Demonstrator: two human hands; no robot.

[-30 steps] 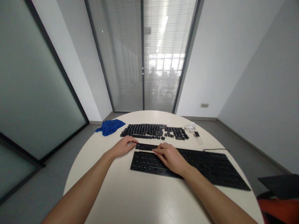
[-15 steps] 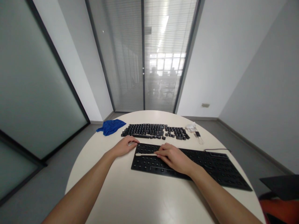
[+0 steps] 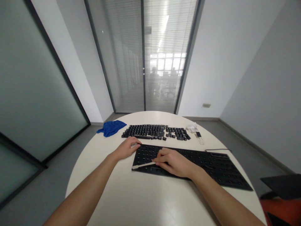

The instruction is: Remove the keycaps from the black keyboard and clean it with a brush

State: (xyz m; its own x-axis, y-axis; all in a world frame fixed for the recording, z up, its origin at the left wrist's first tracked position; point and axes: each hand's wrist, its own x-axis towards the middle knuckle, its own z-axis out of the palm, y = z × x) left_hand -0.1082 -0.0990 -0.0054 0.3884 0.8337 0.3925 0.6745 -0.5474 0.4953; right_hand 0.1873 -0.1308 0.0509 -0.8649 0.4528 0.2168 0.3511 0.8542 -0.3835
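Observation:
In front of me lies a black keyboard base (image 3: 216,168) with its keycaps off, slanting down to the right. My left hand (image 3: 127,147) is at its upper left corner, fingers and thumb closed on the edge there. Between the thumb and fingers of my right hand (image 3: 172,161) is a slim off-white brush (image 3: 144,164), pointing left. The brush's wider tip reaches the lower left corner of the base. My right hand and wrist cover part of the middle of the base.
Loose black keycaps (image 3: 147,130) lie in rows behind the base on the round white table (image 3: 131,201). A blue cloth (image 3: 111,128) is at the far left. To the far right are a crumpled white item (image 3: 191,128) and a small black-and-white object (image 3: 199,135).
My right hand has swung the brush tip toward me, from the base's left upper part to its lower left corner. My left hand stays at the upper left corner.

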